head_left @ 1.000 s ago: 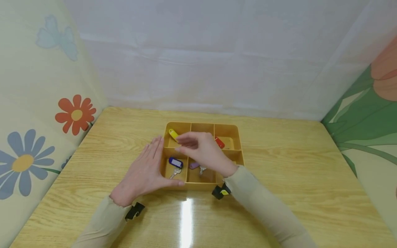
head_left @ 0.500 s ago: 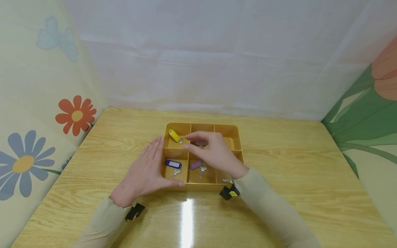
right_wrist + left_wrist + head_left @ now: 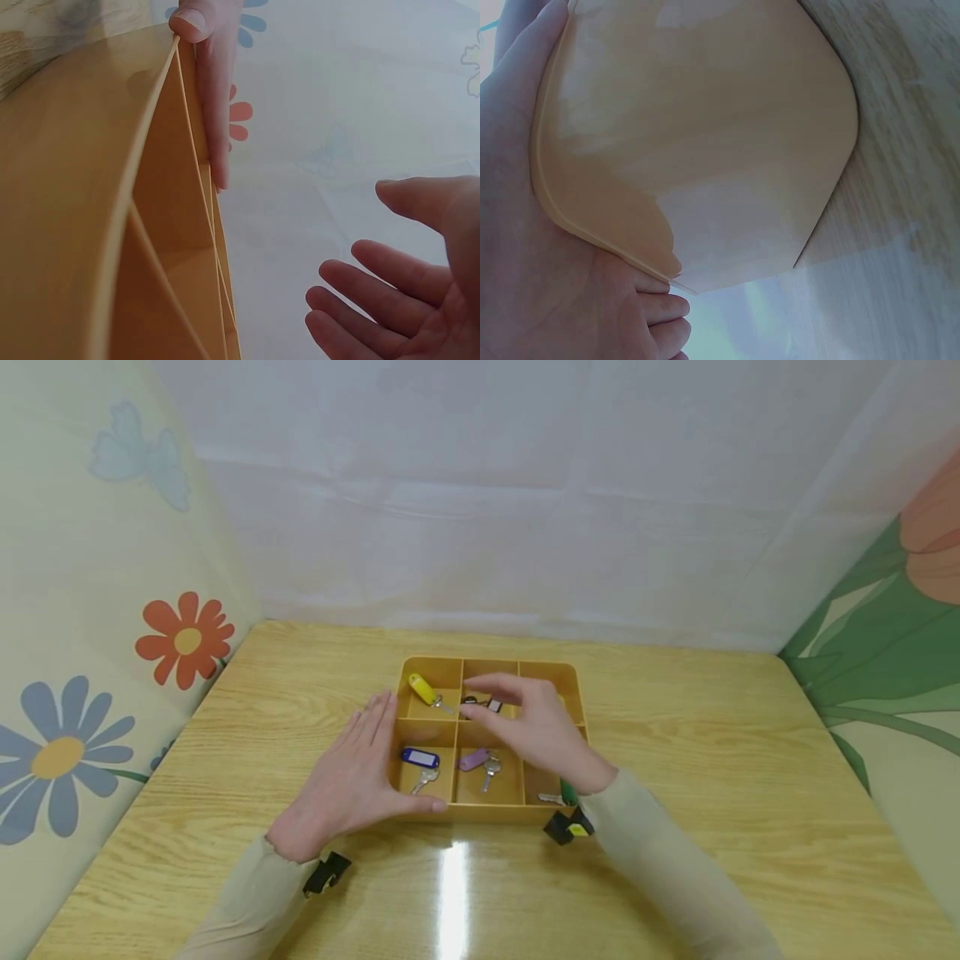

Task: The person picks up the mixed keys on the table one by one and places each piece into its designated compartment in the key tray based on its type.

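A yellow-orange divided tray (image 3: 487,813) sits on the table. My left hand (image 3: 348,777) rests with straight fingers along its left side, thumb on the front rim. Over the back middle compartment hovers my right hand (image 3: 536,727); its fingers, spread from the thumb, hold nothing in the right wrist view. A yellow key tag (image 3: 422,689) with its key lies back left, a blue key tag (image 3: 420,757) front left, a purple key tag (image 3: 474,760) front middle. Behind the right fingers shows a black key tag (image 3: 495,705). A green key tag (image 3: 568,792) is partly hidden front right.
The wooden table (image 3: 712,735) extends on both sides of the tray. A white sheet (image 3: 480,510) hangs behind, with flower-printed panels at left and right. My right hand covers much of the back right compartment. A light reflection lies in front of the tray.
My right hand has moved right from beside the yellow key tag to the back middle compartment, uncovering the yellow tag's key and hiding the red tag. The blue tag has shifted slightly; my left hand stays.
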The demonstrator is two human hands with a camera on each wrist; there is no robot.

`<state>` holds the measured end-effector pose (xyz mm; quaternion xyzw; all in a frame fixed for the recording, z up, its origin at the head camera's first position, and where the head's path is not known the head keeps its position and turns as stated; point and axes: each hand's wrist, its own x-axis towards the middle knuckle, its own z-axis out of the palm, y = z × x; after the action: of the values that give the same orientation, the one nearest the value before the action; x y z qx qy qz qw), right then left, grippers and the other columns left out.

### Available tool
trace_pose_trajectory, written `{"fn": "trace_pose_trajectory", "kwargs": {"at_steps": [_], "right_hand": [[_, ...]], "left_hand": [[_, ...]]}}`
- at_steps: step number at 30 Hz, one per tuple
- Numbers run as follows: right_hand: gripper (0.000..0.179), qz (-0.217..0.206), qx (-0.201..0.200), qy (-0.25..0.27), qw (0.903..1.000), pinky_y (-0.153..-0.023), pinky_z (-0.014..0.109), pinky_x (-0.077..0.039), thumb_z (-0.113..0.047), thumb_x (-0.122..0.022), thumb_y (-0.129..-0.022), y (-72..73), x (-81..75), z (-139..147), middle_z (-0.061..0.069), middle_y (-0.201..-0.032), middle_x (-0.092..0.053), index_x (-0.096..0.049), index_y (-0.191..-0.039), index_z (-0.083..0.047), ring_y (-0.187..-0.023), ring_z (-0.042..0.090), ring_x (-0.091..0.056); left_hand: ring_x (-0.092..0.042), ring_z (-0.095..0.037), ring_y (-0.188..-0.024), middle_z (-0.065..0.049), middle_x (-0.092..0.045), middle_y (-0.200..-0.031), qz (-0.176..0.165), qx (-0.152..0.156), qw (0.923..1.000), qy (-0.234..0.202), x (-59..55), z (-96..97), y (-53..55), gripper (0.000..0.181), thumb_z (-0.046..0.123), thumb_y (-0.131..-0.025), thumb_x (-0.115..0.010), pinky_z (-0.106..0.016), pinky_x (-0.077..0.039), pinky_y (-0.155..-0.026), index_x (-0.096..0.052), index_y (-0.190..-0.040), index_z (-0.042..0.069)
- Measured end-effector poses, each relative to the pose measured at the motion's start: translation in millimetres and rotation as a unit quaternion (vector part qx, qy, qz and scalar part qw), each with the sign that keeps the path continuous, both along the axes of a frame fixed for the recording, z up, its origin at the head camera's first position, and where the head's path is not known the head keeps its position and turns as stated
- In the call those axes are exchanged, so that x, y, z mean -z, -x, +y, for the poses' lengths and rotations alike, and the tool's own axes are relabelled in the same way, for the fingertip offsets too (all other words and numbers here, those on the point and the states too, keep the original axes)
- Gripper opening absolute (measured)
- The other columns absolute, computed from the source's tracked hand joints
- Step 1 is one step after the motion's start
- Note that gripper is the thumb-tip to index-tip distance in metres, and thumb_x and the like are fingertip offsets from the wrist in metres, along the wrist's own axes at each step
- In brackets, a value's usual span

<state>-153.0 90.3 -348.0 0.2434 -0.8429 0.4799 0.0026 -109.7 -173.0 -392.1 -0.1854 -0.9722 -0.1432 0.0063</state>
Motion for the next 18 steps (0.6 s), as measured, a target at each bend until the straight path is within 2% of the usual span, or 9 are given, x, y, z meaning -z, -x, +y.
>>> {"fn": "trace_pose_trajectory", "kwargs": {"at_steps": [9, 15, 18], "right_hand": [[0.038, 0.005, 0.011, 0.005, 0.9999, -0.103, 0.043, -0.050, -0.043, -0.071, -0.096, 1.1, 2.1, 10.5, -0.010, -0.124, -0.069, -0.071, -0.128, -0.022, -0.119, 0.015, -0.062], [0.039, 0.016, 0.006, 0.019, 0.9997, -0.104, 0.045, -0.049, -0.037, -0.072, -0.097, 3.2, 4.1, 21.8, 0.001, -0.128, -0.069, -0.070, -0.129, -0.016, -0.121, 0.019, -0.062], [0.039, 0.019, 0.019, 0.011, 0.9996, -0.104, 0.046, -0.049, -0.036, -0.072, -0.097, 3.3, 3.2, 27.7, 0.003, -0.130, -0.068, -0.070, -0.130, -0.015, -0.122, 0.022, -0.061]], "left_hand": [[-0.004, -0.035, -0.154, -0.018, 0.005, -0.167, -0.001, -0.002, 1.0000, 0.005, 0.2, 0.1, -0.5, 0.150, 0.099, -0.063, -0.053, -0.051, -0.010, -0.123, 0.010, -0.161, 0.004], [-0.005, -0.035, -0.154, -0.018, 0.004, -0.168, 0.002, -0.003, 1.0000, 0.003, -0.5, 0.4, -0.5, 0.151, 0.099, -0.063, -0.053, -0.051, -0.011, -0.123, 0.005, -0.162, 0.001], [-0.004, -0.034, -0.154, -0.018, 0.004, -0.168, 0.002, -0.004, 1.0000, 0.003, -0.8, 1.0, -0.3, 0.151, 0.099, -0.063, -0.054, -0.051, -0.011, -0.123, 0.005, -0.162, 0.001]]}}
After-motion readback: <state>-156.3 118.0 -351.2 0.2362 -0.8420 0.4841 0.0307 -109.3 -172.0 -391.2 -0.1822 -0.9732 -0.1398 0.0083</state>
